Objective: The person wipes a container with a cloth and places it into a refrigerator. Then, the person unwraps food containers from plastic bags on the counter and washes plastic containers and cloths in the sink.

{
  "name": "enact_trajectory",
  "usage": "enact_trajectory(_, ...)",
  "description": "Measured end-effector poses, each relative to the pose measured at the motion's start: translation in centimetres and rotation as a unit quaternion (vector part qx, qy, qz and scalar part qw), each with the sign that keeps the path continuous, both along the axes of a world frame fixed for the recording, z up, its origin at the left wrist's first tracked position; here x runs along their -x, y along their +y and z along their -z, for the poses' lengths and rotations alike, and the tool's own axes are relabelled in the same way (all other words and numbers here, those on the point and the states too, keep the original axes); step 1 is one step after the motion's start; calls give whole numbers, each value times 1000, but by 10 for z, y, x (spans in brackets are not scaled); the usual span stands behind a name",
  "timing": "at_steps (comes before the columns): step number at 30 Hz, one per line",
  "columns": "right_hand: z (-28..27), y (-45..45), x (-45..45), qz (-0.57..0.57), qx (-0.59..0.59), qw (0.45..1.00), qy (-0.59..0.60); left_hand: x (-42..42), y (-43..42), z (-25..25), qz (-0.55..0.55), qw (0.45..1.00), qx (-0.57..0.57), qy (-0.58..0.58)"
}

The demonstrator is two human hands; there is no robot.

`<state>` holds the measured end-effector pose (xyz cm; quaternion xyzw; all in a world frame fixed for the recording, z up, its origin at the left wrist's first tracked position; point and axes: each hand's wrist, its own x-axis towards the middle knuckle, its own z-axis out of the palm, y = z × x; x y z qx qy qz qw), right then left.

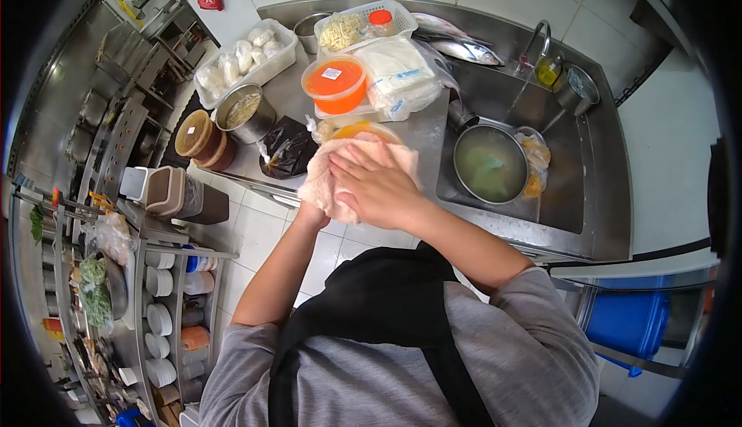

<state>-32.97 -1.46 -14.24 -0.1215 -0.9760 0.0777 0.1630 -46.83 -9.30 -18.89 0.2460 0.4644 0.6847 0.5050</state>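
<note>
A pale pink cloth covers most of a round container with orange contents at the counter's front edge. My right hand lies flat on top of the cloth, its fingers spread. Below the cloth's lower left side is my left hand, with its fingers hidden under the cloth. Just left of the cloth sits a black plastic bag. Behind it stands a lidded tub of orange contents, beside a stack of white plastic bags.
Right, the steel sink holds a pot of cloudy water under a running tap. Fish lie behind. A metal pot, brown tubs and a white basket stand left. Shelves are lower left.
</note>
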Motion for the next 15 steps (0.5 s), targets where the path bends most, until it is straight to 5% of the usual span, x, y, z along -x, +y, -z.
enact_trajectory(4, -8, 19, 17, -4, 16, 996, -86, 7, -7, 10, -42, 999, -30, 2)
enact_trajectory(8, -3, 54, 29, 91, -68, 992, 59, 6, -13, -2, -8, 998, 22, -52)
enact_trajectory(10, -23, 75, 34, 132, 162, 968, -142, 5, -17, -3, -20, 999, 28, -35)
enact_trajectory(15, -15, 114, 26, 162, 156, 974, -18, 7, -24, -5, -38, 997, 60, 3)
